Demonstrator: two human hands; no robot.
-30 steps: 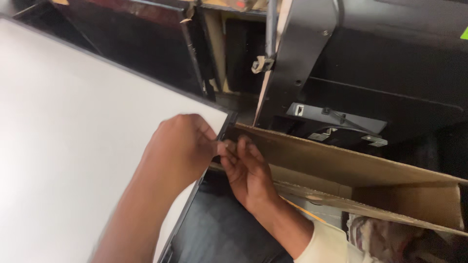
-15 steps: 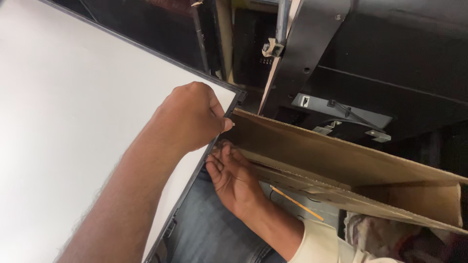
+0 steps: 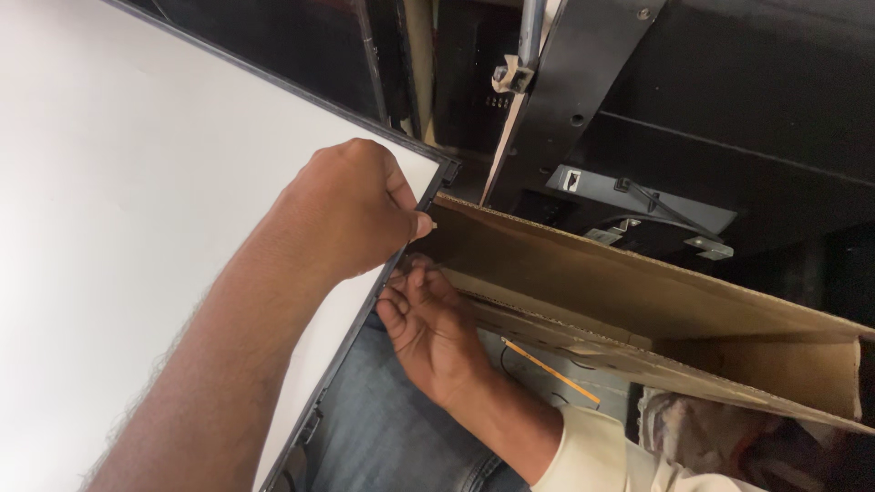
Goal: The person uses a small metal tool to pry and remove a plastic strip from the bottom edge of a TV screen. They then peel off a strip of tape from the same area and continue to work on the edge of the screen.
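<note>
A large flat white panel (image 3: 137, 200) with a thin black frame (image 3: 351, 342) fills the left of the view and rests tilted over my lap. My left hand (image 3: 351, 210) is closed in a fist on the frame's right edge, just below the panel's upper corner (image 3: 447, 169). My right hand (image 3: 428, 323), in a cream sleeve, sits below it with its fingertips curled against the same edge from the side. What the fingertips pinch is hidden. Both hands lie in the gap between the panel and a cardboard box (image 3: 620, 292).
The brown cardboard box lies open on its side to the right, one flap (image 3: 583, 351) close to my right hand. Behind stand a black metal structure (image 3: 729, 91) with brackets, and a pole (image 3: 530, 36). My jeans (image 3: 392, 437) show below.
Both hands have moved a little up the frame's edge toward the corner. The right hand has slipped lower, under the left fist.
</note>
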